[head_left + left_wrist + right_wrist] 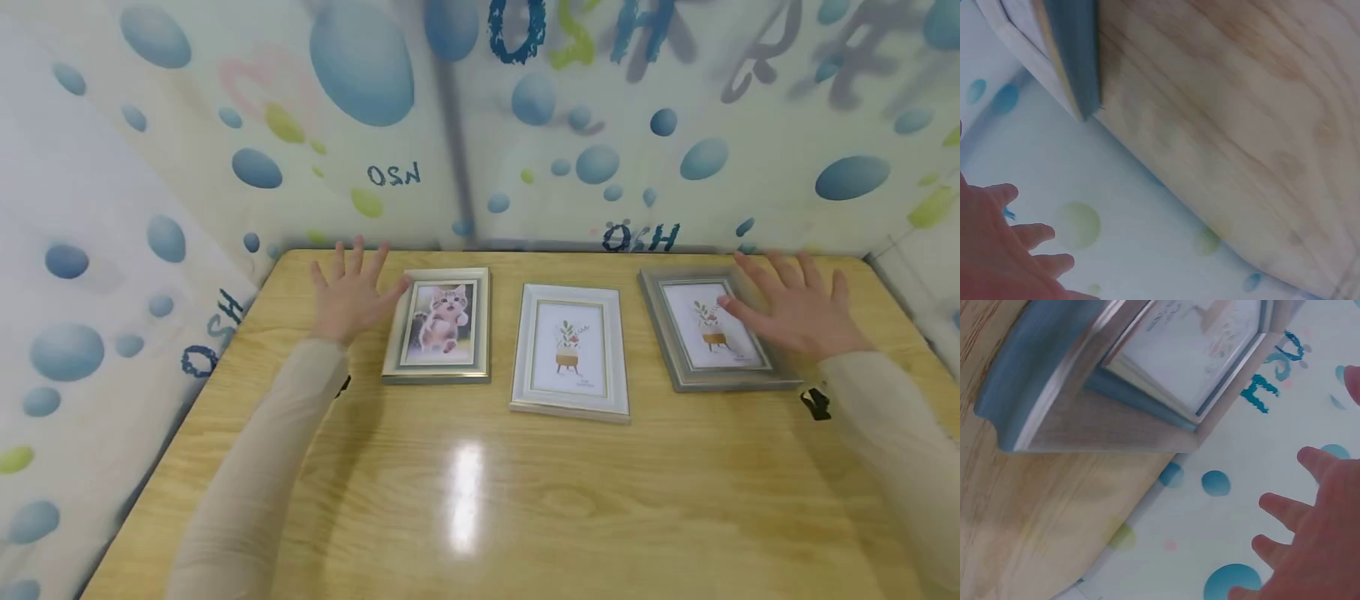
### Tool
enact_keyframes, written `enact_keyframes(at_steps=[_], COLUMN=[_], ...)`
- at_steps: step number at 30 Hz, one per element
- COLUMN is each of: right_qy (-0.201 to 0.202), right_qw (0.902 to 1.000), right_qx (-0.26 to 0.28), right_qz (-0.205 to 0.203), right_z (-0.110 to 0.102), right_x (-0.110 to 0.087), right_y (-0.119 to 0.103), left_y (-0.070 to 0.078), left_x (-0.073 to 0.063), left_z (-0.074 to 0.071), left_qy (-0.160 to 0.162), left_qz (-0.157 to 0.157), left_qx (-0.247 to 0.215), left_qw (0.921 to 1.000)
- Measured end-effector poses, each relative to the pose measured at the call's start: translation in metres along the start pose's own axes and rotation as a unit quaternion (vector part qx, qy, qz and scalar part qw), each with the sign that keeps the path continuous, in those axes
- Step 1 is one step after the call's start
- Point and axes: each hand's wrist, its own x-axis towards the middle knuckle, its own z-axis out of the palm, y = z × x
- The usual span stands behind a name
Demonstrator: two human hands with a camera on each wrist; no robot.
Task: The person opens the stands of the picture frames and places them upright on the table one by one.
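Three picture frames lie in a row on a wooden table [450, 467]. At the left is a frame with a kitten picture [442, 321]; a white frame with a potted plant picture [567, 350] lies in the middle. The grey frame [678, 367] at the right also shows a potted plant. My left hand [351, 298], fingers spread, is beside the kitten frame, its thumb at the frame's upper left edge in the head view. My right hand [802, 307] has its fingers spread too and overlaps the grey frame's right side. Both wrist views show the fingers apart, holding nothing.
Behind the table stands a wall [480, 200] printed with blue and green bubbles and lettering; it continues down the left side. A bright reflection shows on the table's front part. Small black pieces [815, 403] show at the sleeves.
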Motion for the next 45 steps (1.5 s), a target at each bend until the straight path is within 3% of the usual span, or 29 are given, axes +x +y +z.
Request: enact_keyframes(at_steps=[9,14,21,25,31,35,41,45], right_qy=[0.014,-0.005,-0.015,-0.011,-0.009,-0.021,-0.037,-0.031], right_qw=[0.9974,0.9933,0.9839,0.9773,0.9724,0.9726,0.9728,0.9700], right_qx=[-0.032,0.005,0.015,0.011,0.007,0.015,0.033,0.043], right_qz=[-0.063,-0.116,-0.177,-0.211,-0.233,-0.231,-0.226,-0.237], right_z=[-0.013,-0.018,-0.017,-0.014,-0.009,-0.007,-0.003,-0.001], right_x=[0.006,0.007,0.006,0.004,-0.002,-0.007,-0.013,-0.017], right_y=[-0.020,-0.038,-0.066,-0.079,-0.098,-0.108,-0.117,-0.120], left_y=[0.043,0.073,0.112,0.130,0.153,0.167,0.181,0.185], left_x=[0.001,-0.005,-0.012,-0.009,0.000,0.002,0.001,0.000], left_z=[-0.006,-0.005,0.004,0.009,0.017,0.025,0.034,0.040], left_qy=[-0.016,-0.042,0.005,-0.009,-0.067,-0.113,-0.130,-0.145], left_qz=[0.057,0.092,0.177,0.201,0.210,0.189,0.167,0.134], left_qx=[0.012,0.012,0.023,0.025,0.012,0.000,0.036,0.039], left_qw=[0.9982,0.9948,0.9840,0.9792,0.9753,0.9755,0.9767,0.9795])
